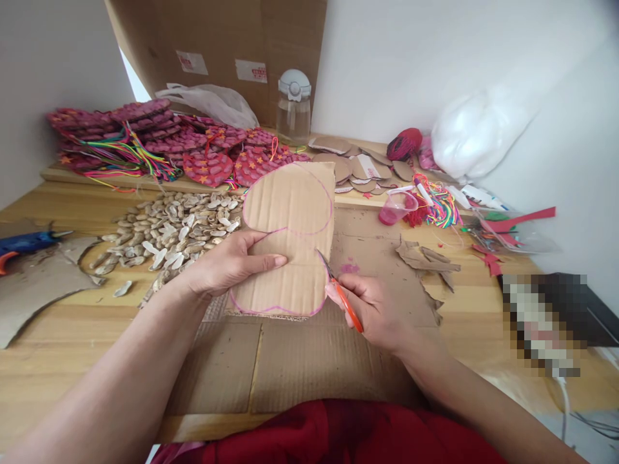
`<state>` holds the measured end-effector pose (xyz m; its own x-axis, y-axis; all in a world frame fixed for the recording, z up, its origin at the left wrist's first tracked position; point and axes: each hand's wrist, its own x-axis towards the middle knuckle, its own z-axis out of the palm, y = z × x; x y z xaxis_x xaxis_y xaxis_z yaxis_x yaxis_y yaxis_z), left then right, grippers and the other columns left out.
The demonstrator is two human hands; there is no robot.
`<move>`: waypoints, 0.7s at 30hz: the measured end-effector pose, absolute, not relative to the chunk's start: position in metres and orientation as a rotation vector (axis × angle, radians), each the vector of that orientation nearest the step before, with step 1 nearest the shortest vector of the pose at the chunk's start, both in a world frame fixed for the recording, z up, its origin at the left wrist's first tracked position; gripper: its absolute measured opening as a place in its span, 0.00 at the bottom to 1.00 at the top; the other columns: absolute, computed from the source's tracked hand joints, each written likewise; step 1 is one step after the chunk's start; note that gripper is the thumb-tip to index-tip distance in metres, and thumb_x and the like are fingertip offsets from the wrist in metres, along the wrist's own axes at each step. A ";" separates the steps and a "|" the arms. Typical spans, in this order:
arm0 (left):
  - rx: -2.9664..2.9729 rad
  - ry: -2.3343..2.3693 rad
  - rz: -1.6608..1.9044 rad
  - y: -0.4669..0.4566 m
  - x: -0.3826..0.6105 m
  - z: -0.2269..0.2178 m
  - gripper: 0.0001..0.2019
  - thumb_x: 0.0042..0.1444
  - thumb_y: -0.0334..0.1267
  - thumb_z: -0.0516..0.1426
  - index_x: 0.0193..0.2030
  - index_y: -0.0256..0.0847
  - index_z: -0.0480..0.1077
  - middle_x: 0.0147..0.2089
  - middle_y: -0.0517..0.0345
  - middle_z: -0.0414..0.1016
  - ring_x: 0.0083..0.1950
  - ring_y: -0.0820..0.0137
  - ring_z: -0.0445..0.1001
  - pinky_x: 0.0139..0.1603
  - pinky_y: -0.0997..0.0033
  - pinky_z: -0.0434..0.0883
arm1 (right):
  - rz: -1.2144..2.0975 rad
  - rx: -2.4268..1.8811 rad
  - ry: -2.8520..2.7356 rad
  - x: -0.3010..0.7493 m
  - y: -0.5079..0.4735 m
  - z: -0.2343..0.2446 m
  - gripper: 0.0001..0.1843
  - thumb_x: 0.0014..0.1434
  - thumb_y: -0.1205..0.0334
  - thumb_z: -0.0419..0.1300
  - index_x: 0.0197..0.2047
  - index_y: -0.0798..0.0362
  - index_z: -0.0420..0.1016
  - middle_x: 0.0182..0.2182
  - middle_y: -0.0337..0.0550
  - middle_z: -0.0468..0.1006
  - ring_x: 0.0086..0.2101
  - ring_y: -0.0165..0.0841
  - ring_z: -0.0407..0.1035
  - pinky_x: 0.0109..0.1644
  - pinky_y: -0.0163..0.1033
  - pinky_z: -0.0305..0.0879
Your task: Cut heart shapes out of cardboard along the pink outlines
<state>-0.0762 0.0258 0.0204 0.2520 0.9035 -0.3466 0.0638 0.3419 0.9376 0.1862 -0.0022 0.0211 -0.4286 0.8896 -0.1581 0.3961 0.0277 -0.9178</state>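
A piece of corrugated cardboard with rounded shapes drawn on it in pink is held up in front of me. My left hand grips its left side, thumb lying across the front face and the other fingers partly hidden. Orange-handled scissors are in my right hand, closed around the handles. Their blades meet the right edge of the cardboard, near the pink line. Below lies a larger flat sheet of cardboard on the wooden table.
Peanut shells are heaped at left, near a blue glue gun. Pink decorated pieces, a bottle and cut cardboard shapes stand behind. At right are a plastic cup, coloured cords and a power strip.
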 end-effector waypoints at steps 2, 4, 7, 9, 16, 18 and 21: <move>1.048 1.165 0.775 0.027 -0.075 0.020 0.16 0.48 0.46 0.70 0.42 0.42 0.80 0.39 0.52 0.83 0.34 0.64 0.79 0.32 0.69 0.76 | 1.370 -1.302 -1.850 0.186 -0.002 0.021 0.30 0.65 0.38 0.54 0.22 0.52 0.59 0.17 0.32 0.57 0.20 0.25 0.53 0.24 0.35 0.46; 1.033 1.155 0.781 0.027 -0.075 0.021 0.16 0.47 0.45 0.70 0.41 0.42 0.81 0.40 0.51 0.83 0.35 0.63 0.80 0.33 0.69 0.76 | 1.344 -1.304 -1.870 0.186 -0.002 0.020 0.29 0.66 0.39 0.54 0.22 0.52 0.58 0.18 0.32 0.56 0.21 0.25 0.52 0.25 0.35 0.46; 1.030 1.136 0.778 0.028 -0.075 0.021 0.15 0.48 0.45 0.70 0.41 0.42 0.81 0.39 0.53 0.84 0.35 0.65 0.80 0.33 0.71 0.76 | 1.267 -1.320 -1.911 0.186 -0.002 0.020 0.28 0.66 0.41 0.54 0.22 0.52 0.57 0.19 0.32 0.55 0.22 0.25 0.50 0.25 0.35 0.45; 1.032 1.120 0.789 0.028 -0.076 0.022 0.15 0.48 0.45 0.70 0.42 0.43 0.81 0.40 0.54 0.84 0.36 0.65 0.80 0.34 0.72 0.76 | 1.238 -1.312 -1.923 0.185 -0.001 0.019 0.28 0.66 0.42 0.55 0.22 0.52 0.57 0.19 0.32 0.54 0.22 0.25 0.49 0.26 0.35 0.45; 1.074 1.119 0.818 0.028 -0.078 0.021 0.15 0.48 0.45 0.70 0.42 0.44 0.82 0.40 0.53 0.84 0.34 0.66 0.80 0.32 0.73 0.77 | 1.593 -1.160 -1.766 0.185 0.000 0.014 0.26 0.63 0.42 0.59 0.24 0.51 0.59 0.20 0.31 0.58 0.21 0.25 0.53 0.26 0.35 0.48; 1.077 1.101 0.838 0.028 -0.079 0.021 0.15 0.48 0.45 0.70 0.42 0.44 0.82 0.39 0.53 0.84 0.33 0.66 0.80 0.31 0.73 0.76 | 1.633 -1.152 -1.748 0.186 -0.001 0.017 0.27 0.61 0.42 0.62 0.24 0.51 0.58 0.20 0.31 0.58 0.21 0.26 0.53 0.26 0.36 0.47; 1.082 1.099 0.859 0.027 -0.078 0.020 0.15 0.47 0.45 0.71 0.42 0.43 0.82 0.39 0.50 0.84 0.33 0.65 0.80 0.30 0.72 0.77 | 1.640 -1.176 -1.754 0.186 -0.002 0.022 0.28 0.59 0.41 0.63 0.23 0.50 0.57 0.19 0.31 0.58 0.21 0.26 0.53 0.26 0.36 0.46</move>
<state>-0.0779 0.0272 0.0201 0.2551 0.9326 -0.2554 -0.0218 0.2696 0.9627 0.1860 -0.0017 0.0215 -0.5266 0.8225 -0.2150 0.2698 -0.0782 -0.9597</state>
